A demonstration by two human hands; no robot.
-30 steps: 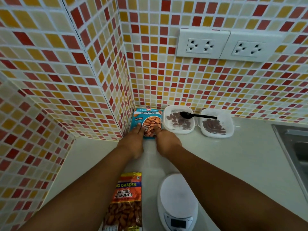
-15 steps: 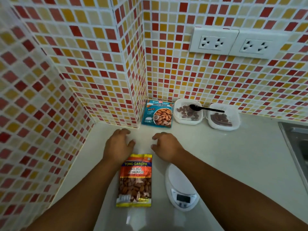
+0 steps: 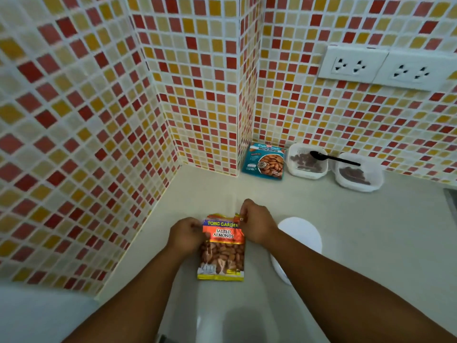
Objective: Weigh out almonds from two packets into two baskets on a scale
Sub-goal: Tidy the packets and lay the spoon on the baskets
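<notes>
Two hands, one head view, entries placed relative to the scale (image 3: 298, 243).

Item 1: the scale, white, round-topped, on the pale counter (image 3: 371, 243). Our right forearm crosses its near edge, so we cannot see the display.

Item 2: salted almonds packet (image 3: 222, 246), orange and yellow, lying just left of the scale with its printed face up. Its top edge is crumpled upward.

Item 3: our left hand (image 3: 185, 235), at the packet's upper left corner, fingers curled closed on the packet's edge.

Item 4: our right hand (image 3: 257, 222), between the packet and the scale, fingers pinched on the packet's upper right corner. Both hands hold this same packet at its top.

Item 5: roasted almonds packet (image 3: 265, 160), teal, well beyond the scale, standing propped against the tiled wall (image 3: 197, 95) at the jutting corner.

Item 6: first basket (image 3: 308, 160), white, beyond the scale and just right of the teal packet, with dark brown almonds inside.

Item 7: black spoon (image 3: 332, 158), bowl resting over the first basket, handle reaching across to the second basket (image 3: 358, 173).

Item 8: second basket, white, right of the first and touching or nearly touching it; we cannot tell which. It also holds almonds.

Item 9: twin wall sockets (image 3: 385, 66), white, high above the baskets.
</notes>
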